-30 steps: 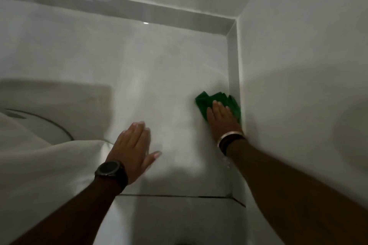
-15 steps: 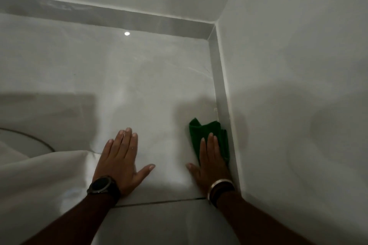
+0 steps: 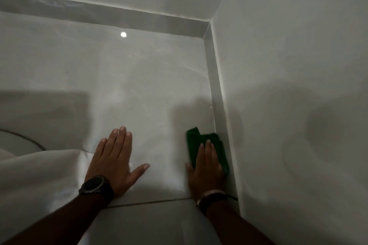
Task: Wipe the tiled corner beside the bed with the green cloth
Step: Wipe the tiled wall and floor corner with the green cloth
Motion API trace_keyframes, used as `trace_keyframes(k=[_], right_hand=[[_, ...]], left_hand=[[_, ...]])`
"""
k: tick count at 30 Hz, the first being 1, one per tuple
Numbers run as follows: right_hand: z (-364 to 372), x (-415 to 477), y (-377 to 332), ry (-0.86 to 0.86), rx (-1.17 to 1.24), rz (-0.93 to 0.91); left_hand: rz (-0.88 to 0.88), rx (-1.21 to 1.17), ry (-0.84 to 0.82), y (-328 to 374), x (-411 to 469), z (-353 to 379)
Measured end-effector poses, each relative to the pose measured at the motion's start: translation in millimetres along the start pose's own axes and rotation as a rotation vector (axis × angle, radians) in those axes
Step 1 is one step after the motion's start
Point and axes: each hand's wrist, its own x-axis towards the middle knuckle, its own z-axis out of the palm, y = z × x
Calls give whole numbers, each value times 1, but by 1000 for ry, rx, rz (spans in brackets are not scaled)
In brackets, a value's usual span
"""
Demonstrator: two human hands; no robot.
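— What is the surface like?

— Glossy pale floor tiles point(image 3: 155, 77), smooth enough to mirror a round spot of light point(image 3: 123, 34), with a thin dark grout line point(image 3: 151, 202) crossing near the wrists. A grey tiled skirting point(image 3: 216, 93) runs along the matt white wall point(image 3: 288, 65) into the corner.

— And the green cloth point(image 3: 196, 141)?

— Soft, crumpled and folded thick, lying on the floor tile right against the skirting on the right side. The right hand point(image 3: 206, 167) presses flat on top of it, fingers straight and together (more a press than a grip: nothing curls around the cloth). A pale bangle point(image 3: 211, 194) sits on that wrist.

— The other hand?

— The left hand point(image 3: 115, 163) lies open, palm down on the bare tile, thumb splayed, holding nothing, a dark round watch point(image 3: 93, 185) on its wrist. White bed sheet point(image 3: 39, 177) hangs in smooth folds beside it.
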Motion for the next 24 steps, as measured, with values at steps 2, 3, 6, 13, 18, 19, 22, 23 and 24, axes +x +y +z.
trace_keyframes(k=[2,3,6,13,18,19,22,23,24], right_hand=[[-7,33,-5,3,-39,-42],[-10,50,-8,-4,-42,-44],[-22,96,-24,-8,-42,-39],[-57,175,-33,-144,-183,-35],[-41,168,-26,-93,-265,-142],[-39,165,-25,-98,-262,-148],[-36,148,-19,-112,-256,-145],[-34,138,-16,-117,-241,-130],[-31,124,-14,-121,-220,-113]], left_hand=[[3,3,0,-1,0,0],[4,3,3,0,0,1],[3,-8,17,0,0,2],[3,4,34,0,3,4],[6,21,20,0,4,4],[8,20,18,-1,4,3],[18,17,16,0,4,1],[19,16,10,0,4,0],[17,15,5,-1,4,-1]])
